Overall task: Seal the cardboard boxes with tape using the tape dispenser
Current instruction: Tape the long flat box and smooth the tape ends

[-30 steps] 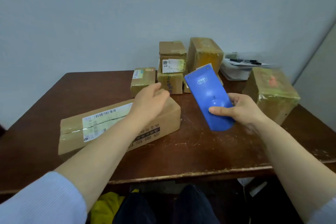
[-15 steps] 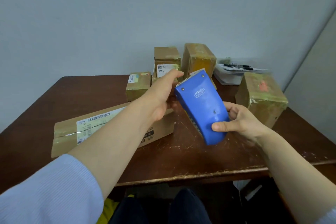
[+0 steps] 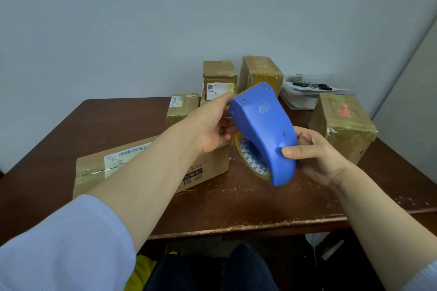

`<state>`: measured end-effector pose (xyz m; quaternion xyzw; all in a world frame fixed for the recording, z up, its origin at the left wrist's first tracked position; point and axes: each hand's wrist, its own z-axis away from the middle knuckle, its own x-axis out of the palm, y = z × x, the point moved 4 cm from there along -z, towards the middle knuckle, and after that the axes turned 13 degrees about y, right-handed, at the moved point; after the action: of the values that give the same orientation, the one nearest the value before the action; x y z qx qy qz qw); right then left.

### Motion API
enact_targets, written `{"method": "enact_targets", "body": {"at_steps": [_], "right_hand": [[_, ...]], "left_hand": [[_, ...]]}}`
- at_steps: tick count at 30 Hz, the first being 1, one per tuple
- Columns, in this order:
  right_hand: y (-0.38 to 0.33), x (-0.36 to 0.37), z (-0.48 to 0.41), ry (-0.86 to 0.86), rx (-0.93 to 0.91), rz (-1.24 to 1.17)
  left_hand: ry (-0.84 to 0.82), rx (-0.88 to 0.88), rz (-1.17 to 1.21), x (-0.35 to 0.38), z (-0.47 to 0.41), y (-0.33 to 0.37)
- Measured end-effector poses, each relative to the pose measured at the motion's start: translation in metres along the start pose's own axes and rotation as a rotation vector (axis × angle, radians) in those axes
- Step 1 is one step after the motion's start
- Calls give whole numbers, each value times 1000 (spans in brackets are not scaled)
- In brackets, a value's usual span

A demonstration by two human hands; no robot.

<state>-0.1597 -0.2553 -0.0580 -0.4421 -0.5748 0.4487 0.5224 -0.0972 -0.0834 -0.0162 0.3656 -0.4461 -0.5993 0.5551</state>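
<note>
Since 1 s ago: L hand (image 3: 210, 125) has left the long box (image 3: 151, 168) and come up to the dispenser (image 3: 264, 130). The dispenser has been rolled over, so its roll (image 3: 250, 160) now shows underneath.

L to R:
- **Long box:** lies flat on the table (image 3: 236, 201), front left, label up. L forearm crosses above it; the hand looks clear of it.
- **L hand:** at the dispenser's nose, thumb stretched toward the toothed edge, other fingers curled against the shell's left side. Can't tell if they pinch the tape end, as it's hidden by the shell.
- **Dispenser:** held in the air over mid-table between both hands, nose up & away, tail down toward the person.
- **R hand (image 3: 316, 156):** holds the tail, thumb pressed flat on the shell's top, fingers wrapped round behind.
- **R box (image 3: 343, 125):** stands further right, near the table edge, apart from the hand.
- **Back boxes (image 3: 260, 71):** cluster by the wall, w/ a tray (image 3: 300, 99) beside them.

Step, I'd say: prepping the tool, i.e. finding/freeing the tape end. No sealing begun yet.

Next prob. needs the tape end drawn out past the teeth and the dispenser flipped roll-down. Then the nose gets set on the long box's end, w/ L hand back on the box to steady it. Risk: the end sticks back onto the roll.
</note>
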Motion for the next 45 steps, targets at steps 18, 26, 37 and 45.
{"method": "enact_targets", "body": {"at_steps": [18, 26, 37, 45], "right_hand": [[-4, 7, -2, 40, 42, 60], [-10, 17, -1, 65, 66, 123], [-42, 42, -3, 415, -40, 544], [-49, 46, 8, 496, -178, 677]], "left_hand": [[26, 29, 136, -24, -1, 8], [9, -29, 186, -30, -3, 3], [217, 226, -173, -46, -35, 17], [394, 253, -313, -50, -70, 27]]}}
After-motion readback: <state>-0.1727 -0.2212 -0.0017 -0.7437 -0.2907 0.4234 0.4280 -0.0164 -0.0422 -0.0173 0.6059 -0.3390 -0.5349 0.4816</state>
